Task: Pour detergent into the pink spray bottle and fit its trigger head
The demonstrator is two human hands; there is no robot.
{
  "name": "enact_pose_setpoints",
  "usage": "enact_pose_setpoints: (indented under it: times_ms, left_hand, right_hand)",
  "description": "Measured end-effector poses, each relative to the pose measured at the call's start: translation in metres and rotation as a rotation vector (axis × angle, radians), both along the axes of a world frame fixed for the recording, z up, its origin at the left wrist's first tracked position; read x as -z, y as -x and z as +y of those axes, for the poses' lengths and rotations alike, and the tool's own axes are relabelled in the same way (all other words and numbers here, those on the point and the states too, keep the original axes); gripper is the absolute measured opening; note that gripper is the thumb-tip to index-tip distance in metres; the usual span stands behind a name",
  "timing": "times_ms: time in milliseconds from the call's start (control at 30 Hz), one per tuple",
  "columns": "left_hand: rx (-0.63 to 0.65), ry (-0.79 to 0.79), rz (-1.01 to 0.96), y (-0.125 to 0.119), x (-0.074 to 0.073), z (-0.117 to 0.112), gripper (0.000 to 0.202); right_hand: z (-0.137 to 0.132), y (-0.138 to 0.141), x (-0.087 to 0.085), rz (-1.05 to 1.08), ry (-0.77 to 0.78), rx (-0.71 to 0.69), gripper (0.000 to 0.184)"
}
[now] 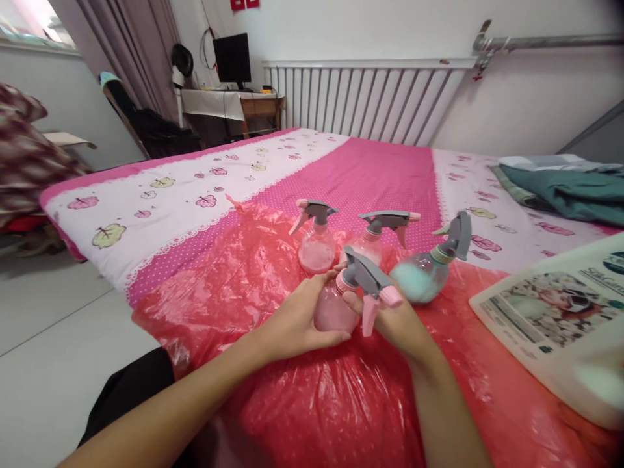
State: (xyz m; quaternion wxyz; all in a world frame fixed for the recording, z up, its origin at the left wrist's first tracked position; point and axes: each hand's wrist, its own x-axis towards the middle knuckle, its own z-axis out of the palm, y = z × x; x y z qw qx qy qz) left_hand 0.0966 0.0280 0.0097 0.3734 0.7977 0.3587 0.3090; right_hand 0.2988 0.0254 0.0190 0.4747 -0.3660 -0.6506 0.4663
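A clear spray bottle (332, 311) with a grey and pink trigger head stands nearest to me. My left hand (301, 318) wraps around its body from the left, thumb in front. From the right, my right hand (385, 318) grips the same bottle, its thumb near the pink collar; its other fingers are mostly hidden behind the trigger head. Just behind stand a second pink spray bottle (316, 250) and a third pink one (366, 246), partly covered. To the right, a spray bottle with pale green liquid (420, 278) leans on the red plastic sheet (219, 286).
A large white jug with a printed label (550, 312) lies at the right. Folded green cloth (575, 188) rests on the bed (390, 169), which has a pink patterned cover. Further back are a desk (258, 107) with a monitor (232, 58) and a chair (151, 127).
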Motion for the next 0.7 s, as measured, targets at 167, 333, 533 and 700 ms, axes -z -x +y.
enact_pose_setpoints:
  times_ms: [167, 333, 533, 700]
  left_hand:
    - [0.008, 0.011, -0.022, -0.001, -0.002, -0.001, 0.089]
    - [0.023, 0.002, -0.038, -0.001, -0.001, 0.0, 0.087]
    - [0.019, -0.033, -0.007, 0.001, 0.003, 0.002, 0.093]
    - [0.017, -0.026, 0.003, 0.002, 0.004, 0.002, 0.094]
  right_hand:
    - [0.001, 0.004, -0.004, 0.012, -0.033, 0.044, 0.036]
    - [0.003, 0.002, -0.001, 0.014, -0.051, 0.047, 0.038]
    - [-0.002, -0.008, 0.0, -0.077, -0.029, -0.003, 0.032]
    - [-0.008, -0.006, -0.005, 0.046, 0.072, -0.023, 0.04]
